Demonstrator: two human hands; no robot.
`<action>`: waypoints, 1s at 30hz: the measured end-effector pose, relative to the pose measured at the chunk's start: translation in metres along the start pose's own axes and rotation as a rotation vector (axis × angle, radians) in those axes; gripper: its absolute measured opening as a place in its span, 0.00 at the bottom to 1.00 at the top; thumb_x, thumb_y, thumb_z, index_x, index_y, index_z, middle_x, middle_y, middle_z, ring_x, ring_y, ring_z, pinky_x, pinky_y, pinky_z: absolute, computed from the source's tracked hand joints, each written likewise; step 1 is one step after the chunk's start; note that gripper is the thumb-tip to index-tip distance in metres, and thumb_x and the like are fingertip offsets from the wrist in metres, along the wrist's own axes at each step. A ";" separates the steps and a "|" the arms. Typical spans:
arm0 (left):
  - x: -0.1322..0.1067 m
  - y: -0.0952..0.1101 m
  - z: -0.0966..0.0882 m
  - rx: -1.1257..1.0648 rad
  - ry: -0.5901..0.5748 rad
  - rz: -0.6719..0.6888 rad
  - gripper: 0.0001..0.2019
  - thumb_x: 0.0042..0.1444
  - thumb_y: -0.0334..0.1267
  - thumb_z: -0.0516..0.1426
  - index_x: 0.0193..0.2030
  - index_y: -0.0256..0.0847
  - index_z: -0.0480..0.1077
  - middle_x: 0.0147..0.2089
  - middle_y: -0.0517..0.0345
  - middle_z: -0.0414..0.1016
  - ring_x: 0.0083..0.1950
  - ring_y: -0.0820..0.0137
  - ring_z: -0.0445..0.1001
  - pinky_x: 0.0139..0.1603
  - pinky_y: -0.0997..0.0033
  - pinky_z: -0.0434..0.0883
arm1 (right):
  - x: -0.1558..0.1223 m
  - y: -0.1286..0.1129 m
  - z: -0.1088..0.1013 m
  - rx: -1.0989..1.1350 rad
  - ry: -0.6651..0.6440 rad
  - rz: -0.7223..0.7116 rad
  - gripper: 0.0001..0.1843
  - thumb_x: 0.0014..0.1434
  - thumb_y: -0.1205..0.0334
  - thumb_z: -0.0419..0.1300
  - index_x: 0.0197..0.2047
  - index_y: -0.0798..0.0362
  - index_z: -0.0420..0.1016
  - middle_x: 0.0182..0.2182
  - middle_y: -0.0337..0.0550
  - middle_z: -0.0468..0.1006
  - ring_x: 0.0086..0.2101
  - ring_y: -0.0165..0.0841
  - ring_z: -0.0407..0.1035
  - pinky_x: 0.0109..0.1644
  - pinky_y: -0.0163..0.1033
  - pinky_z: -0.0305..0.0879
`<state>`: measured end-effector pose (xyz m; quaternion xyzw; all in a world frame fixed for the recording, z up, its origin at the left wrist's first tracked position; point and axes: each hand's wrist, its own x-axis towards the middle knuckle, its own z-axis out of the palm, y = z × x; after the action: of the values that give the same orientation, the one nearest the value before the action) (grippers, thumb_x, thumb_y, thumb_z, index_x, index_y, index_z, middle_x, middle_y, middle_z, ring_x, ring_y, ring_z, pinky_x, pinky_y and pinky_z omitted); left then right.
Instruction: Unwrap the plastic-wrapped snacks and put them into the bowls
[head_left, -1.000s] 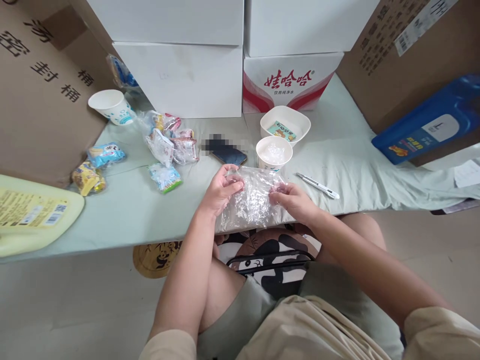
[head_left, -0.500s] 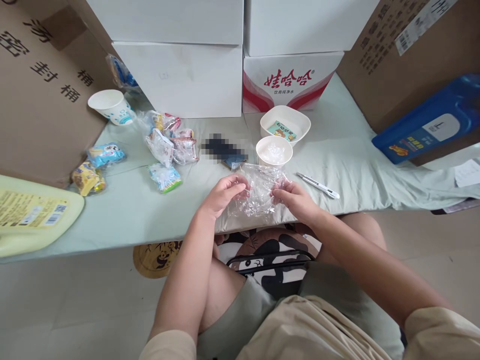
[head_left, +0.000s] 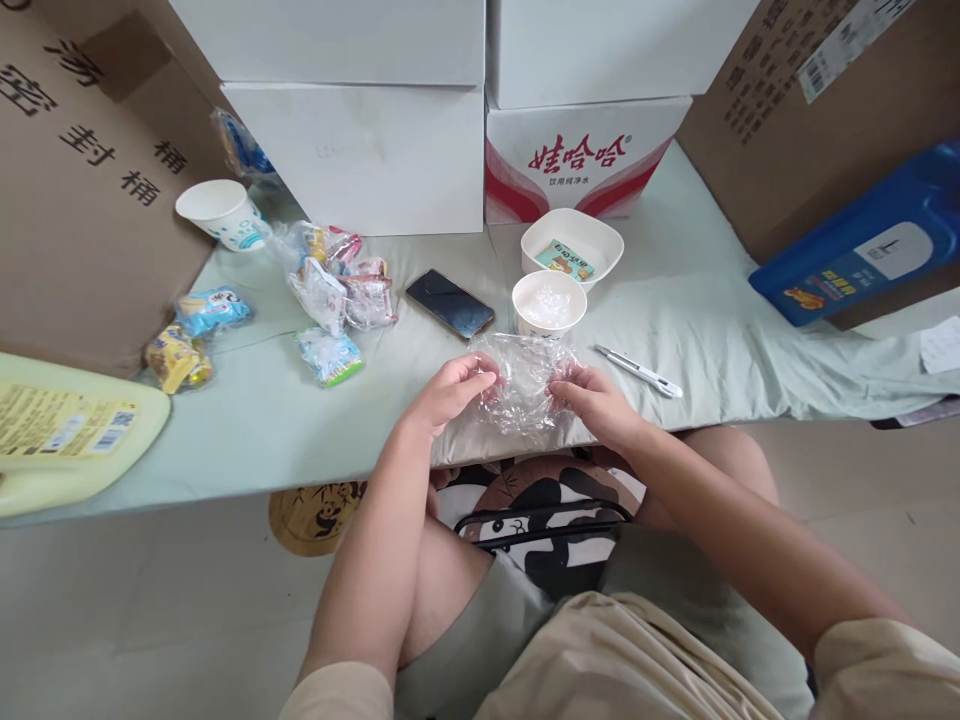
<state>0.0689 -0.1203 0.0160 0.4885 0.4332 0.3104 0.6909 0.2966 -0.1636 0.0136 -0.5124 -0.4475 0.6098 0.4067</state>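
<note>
A crumpled clear plastic bag point(head_left: 521, 390) is stretched between my two hands at the front edge of the cloth-covered surface. My left hand point(head_left: 456, 388) pinches its left side, thumb against fingers. On its right side my right hand point(head_left: 592, 398) grips it the same way. Just behind the bag stands a paper cup point(head_left: 549, 305) with clear crumpled plastic inside. Behind that cup, a white bowl point(head_left: 606, 250) holds a small green packet point(head_left: 564, 260). A utility knife point(head_left: 639, 371) lies right of my right hand, and a phone point(head_left: 450, 303) lies beyond my left hand.
Several wrapped snacks point(head_left: 341, 285) lie to the left, near a tipped paper cup point(head_left: 223, 213). White boxes point(head_left: 352, 155) stack up at the back. A blue bottle point(head_left: 862, 240) leans at right; a pale yellow jug point(head_left: 75, 430) lies at left.
Both hands keep their hold on the plastic bag, which has crumpled slightly differently between them. The other things stay where they were, with only a small shift of the view.
</note>
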 end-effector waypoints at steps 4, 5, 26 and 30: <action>0.001 0.002 -0.002 0.082 -0.025 -0.063 0.14 0.51 0.46 0.64 0.37 0.40 0.68 0.19 0.66 0.69 0.20 0.74 0.68 0.23 0.75 0.65 | -0.002 -0.002 -0.002 -0.018 -0.016 0.040 0.12 0.51 0.53 0.65 0.30 0.51 0.69 0.22 0.37 0.72 0.23 0.30 0.65 0.28 0.38 0.61; 0.001 0.004 -0.003 0.088 -0.034 -0.063 0.14 0.52 0.47 0.64 0.37 0.40 0.68 0.19 0.65 0.69 0.19 0.74 0.68 0.22 0.75 0.65 | -0.001 -0.003 -0.002 -0.030 -0.012 0.043 0.13 0.52 0.52 0.65 0.31 0.51 0.69 0.22 0.38 0.73 0.23 0.30 0.65 0.28 0.38 0.61; -0.005 0.007 -0.005 -0.145 -0.017 0.078 0.10 0.43 0.39 0.66 0.31 0.37 0.74 0.31 0.58 0.78 0.29 0.74 0.76 0.33 0.73 0.76 | 0.003 -0.011 -0.024 0.272 -0.127 -0.080 0.03 0.49 0.62 0.68 0.30 0.48 0.81 0.36 0.40 0.78 0.33 0.29 0.69 0.38 0.36 0.70; -0.003 0.005 -0.009 -0.131 -0.027 0.117 0.13 0.49 0.45 0.60 0.31 0.36 0.76 0.30 0.55 0.76 0.29 0.72 0.73 0.31 0.72 0.73 | 0.005 -0.012 -0.025 0.305 -0.097 -0.024 0.08 0.51 0.55 0.64 0.31 0.50 0.79 0.51 0.44 0.77 0.39 0.32 0.71 0.39 0.38 0.72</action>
<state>0.0600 -0.1173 0.0204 0.4710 0.3732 0.3712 0.7079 0.3211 -0.1521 0.0222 -0.4092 -0.3750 0.6898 0.4649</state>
